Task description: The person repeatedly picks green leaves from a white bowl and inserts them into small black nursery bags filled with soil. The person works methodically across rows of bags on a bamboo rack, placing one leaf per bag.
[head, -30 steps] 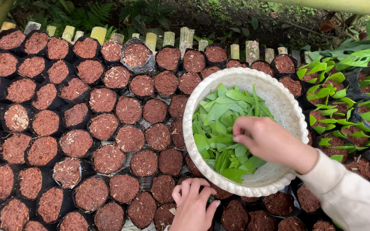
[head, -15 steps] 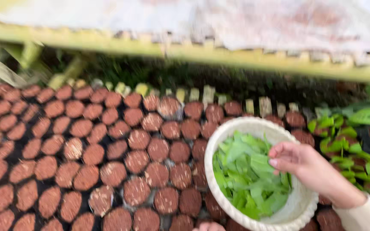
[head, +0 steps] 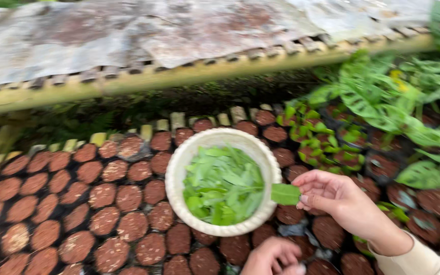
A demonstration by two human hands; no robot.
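Observation:
A white round bowl [head: 175,173] full of green leaf cuttings [head: 220,186] rests on rows of small black bags filled with reddish-brown soil [head: 103,196]. My right hand [head: 339,198] is just right of the bowl's rim and pinches one green leaf [head: 285,194] by its stem end. My left hand [head: 273,257] shows at the bottom edge, below the bowl, fingers curled over the soil bags; whether it holds anything is not visible.
Bags with green leafy seedlings [head: 311,137] stand to the right, with bigger split-leaf plants [head: 408,102] beyond. A pale horizontal beam [head: 179,76] and a grey weathered sheet [head: 154,30] run across the top.
The view has tilted up and swung right. My right hand has come out of the bowl to its right side with a single leaf. My left hand has shifted right along the bottom edge.

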